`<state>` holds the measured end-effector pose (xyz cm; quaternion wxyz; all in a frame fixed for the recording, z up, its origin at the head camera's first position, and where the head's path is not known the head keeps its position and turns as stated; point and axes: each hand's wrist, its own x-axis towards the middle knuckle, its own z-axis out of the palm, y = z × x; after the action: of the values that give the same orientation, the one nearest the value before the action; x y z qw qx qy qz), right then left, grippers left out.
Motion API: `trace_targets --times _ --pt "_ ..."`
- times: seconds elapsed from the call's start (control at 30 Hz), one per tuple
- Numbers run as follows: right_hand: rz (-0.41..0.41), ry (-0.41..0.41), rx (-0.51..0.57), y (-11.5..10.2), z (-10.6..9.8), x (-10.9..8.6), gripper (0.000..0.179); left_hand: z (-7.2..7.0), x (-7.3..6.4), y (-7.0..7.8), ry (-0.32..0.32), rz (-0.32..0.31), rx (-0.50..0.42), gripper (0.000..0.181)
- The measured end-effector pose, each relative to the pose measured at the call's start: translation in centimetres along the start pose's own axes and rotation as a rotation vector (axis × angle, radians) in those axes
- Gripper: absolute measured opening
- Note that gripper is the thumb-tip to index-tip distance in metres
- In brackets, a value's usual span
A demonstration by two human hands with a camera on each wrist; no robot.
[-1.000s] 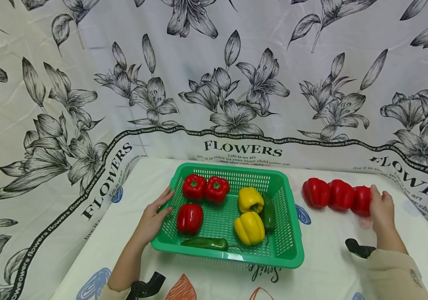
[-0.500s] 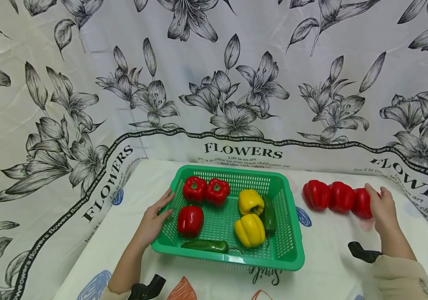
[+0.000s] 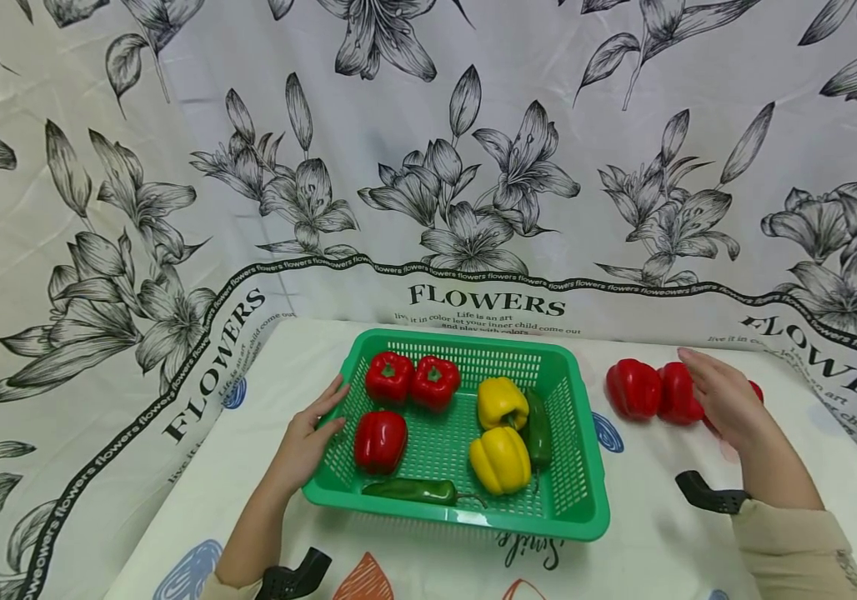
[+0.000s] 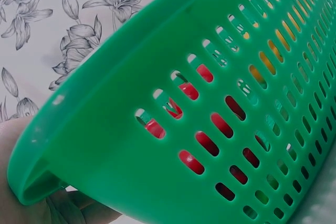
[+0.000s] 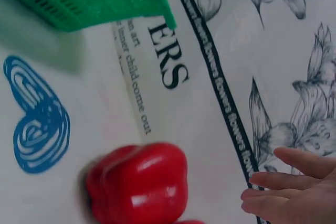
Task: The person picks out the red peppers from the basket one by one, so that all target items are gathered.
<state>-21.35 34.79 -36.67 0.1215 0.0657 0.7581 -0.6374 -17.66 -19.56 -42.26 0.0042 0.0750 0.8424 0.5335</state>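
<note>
My left hand [image 3: 304,442] rests against the left side of a green plastic basket [image 3: 458,517], fingers extended along its rim. In the left wrist view part of that hand [image 4: 92,211] shows under the rim. My right hand [image 3: 732,408] hovers with straight fingers over a row of three red bell peppers [image 3: 633,389], nearest the middle pepper [image 3: 676,393]. It largely covers the right-hand pepper [image 3: 756,390]. In the right wrist view the fingers are spread and hold nothing, apart from a red bell pepper [image 5: 139,184].
Inside the basket lie three red bell peppers [image 3: 379,442], two yellow bell peppers [image 3: 499,460] and two long green peppers [image 3: 409,490]. A white patterned cloth [image 3: 654,517] covers the table. Behind it hangs a flower-printed curtain [image 3: 473,125].
My right hand has let go of the right-hand red bell pepper and moved left, over the row. The left hand and the basket have stayed put.
</note>
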Motion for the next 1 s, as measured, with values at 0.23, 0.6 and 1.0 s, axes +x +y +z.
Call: trace_targets --times 0.23,0.6,1.0 --pt "-0.084 -0.189 0.101 -1.7 2.8 0.3 0.072 -0.1 0.0 0.0 -0.001 0.0 0.001 0.047" --pt "-0.133 -0.402 0.291 -3.9 6.8 1.0 0.024 -0.2 0.0 0.0 0.002 0.0 0.0 0.047" --pt "-0.065 -0.513 0.117 -6.8 13.3 2.1 0.065 -0.2 0.2 0.1 -0.007 0.008 -0.014 0.048"
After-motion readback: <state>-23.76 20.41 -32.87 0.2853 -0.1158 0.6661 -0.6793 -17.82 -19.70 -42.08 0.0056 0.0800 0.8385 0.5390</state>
